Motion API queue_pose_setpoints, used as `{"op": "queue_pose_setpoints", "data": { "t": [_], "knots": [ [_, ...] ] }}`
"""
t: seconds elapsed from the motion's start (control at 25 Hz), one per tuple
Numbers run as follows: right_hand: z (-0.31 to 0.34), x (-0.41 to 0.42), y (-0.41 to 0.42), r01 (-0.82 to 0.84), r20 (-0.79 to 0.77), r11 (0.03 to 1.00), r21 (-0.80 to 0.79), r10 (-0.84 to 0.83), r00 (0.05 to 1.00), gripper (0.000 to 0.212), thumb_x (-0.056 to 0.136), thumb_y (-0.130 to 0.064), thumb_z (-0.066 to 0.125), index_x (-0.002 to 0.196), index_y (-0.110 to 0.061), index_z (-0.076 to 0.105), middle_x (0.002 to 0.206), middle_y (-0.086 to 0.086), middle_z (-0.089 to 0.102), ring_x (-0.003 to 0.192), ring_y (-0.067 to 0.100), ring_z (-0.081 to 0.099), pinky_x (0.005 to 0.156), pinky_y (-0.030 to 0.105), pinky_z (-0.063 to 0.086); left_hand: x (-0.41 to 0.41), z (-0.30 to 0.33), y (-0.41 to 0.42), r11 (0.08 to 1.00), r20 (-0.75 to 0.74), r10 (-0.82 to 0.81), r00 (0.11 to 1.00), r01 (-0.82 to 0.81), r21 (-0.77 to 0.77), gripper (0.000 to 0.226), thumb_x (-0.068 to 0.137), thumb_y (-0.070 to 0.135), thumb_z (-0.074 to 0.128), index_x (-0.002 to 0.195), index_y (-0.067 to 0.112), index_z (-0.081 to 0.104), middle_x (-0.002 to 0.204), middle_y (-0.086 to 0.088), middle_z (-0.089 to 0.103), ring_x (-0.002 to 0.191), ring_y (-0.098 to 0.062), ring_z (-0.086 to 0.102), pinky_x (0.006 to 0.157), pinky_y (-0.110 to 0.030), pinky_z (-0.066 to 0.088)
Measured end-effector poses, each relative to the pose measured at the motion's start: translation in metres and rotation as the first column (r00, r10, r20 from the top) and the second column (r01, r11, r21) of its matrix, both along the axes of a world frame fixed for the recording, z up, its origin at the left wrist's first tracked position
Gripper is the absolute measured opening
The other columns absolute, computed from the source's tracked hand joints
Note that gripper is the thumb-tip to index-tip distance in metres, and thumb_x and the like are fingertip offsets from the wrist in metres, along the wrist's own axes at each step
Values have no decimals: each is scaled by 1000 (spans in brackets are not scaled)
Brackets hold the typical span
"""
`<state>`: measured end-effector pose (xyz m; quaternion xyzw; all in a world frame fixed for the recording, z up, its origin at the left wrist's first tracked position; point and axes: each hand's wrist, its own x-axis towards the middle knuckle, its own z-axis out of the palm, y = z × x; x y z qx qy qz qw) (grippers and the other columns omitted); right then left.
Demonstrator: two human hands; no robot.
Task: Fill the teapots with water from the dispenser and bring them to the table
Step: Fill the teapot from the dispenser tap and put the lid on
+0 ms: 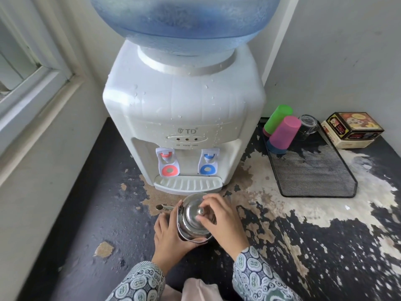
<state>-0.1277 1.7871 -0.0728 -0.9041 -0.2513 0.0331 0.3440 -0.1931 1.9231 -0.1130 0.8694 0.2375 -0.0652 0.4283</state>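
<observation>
— Where's the teapot [193, 220] from where you stand?

— Down at six o'clock of the dispenser [184, 114], just in front of its drip tray [188, 184], on the worn black surface [325, 246]. It's a small steel one, spout [163, 207] pointing to nine o'clock.

— And the hands?

— Both on it. The left hand [171, 237] cups the pot's side at about seven o'clock, fingers wrapped around the body. The right hand [221, 218] comes over from three o'clock, its fingers pinched narrow at the lid [199, 216], right by the little knob.

— Is the lid seated or lifted?

— I cannot tell; the fingers hide the edge of it.

— What about the taps?

— The red tap [167, 162] sits at the left of the dispenser's front, the blue tap [207, 161] at the right. The pot is under neither. The big blue bottle [184, 20] stands on top, at twelve o'clock.

— Anything beside it?

— At three o'clock of the dispenser there's a black mesh tray [314, 170]. At its far end a green cup [278, 119] and a pink cup [284, 132] stand upside down, with a clear glass [308, 126] just beside them. Further right, near the wall, is a printed box [353, 126] set on another box.
</observation>
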Motion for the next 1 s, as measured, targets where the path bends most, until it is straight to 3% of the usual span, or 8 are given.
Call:
{"op": "queue_pose_setpoints", "data": {
  "t": [0.12,0.36,0.52,0.72,0.88,1.0],
  "knots": [
    [-6,-3,-1,-12,-11,999,-37,11,1000,26,76,-37,58,95,-20,55,110,-8,57,102,12,52,89,37,46,0,0,0,1000,11,2,1000,-2,11,115,29,78,57,127,57,3,134,-4,26,134,-28,16,111,-46,18],
    [-5,2,3,8,-17,1000,-30,-8,1000,23,81,-27,65,101,-18,57,116,-9,58,108,10,53,93,30,36,0,7,1,997,-31,8,999,-5,73,123,30,80,55,140,46,11,148,-13,7,140,-26,-6,114,-50,8],
    [-5,1,4,4,31,995,-104,0,1000,22,81,-29,64,101,-23,56,114,-13,59,104,8,55,96,35,37,0,11,3,985,-34,-21,999,26,172,131,22,89,53,140,44,16,152,-15,-21,137,-24,-33,113,-57,-2],
    [17,9,11,-41,-87,950,-311,15,996,19,85,-31,59,96,-26,45,109,-14,48,112,11,42,105,42,27,0,22,3,973,-38,-42,998,50,225,119,29,86,50,138,48,23,134,-2,-57,125,-28,-51,106,-65,-13],
    [23,17,22,-107,-189,921,-374,37,981,26,82,-23,62,85,-23,37,98,-10,35,109,17,40,106,56,26,15,43,15,871,-201,-237,950,300,390,126,21,96,37,137,45,30,144,4,-43,129,-31,-46,89,-71,-25],
    [25,30,21,-165,-305,941,-296,70,950,22,77,-23,66,86,-19,45,99,-8,39,108,17,43,94,41,41,36,66,26,736,-412,-376,830,537,412,126,24,96,37,138,43,28,155,13,-16,137,-27,-34,82,-75,-27]
  ]
}}
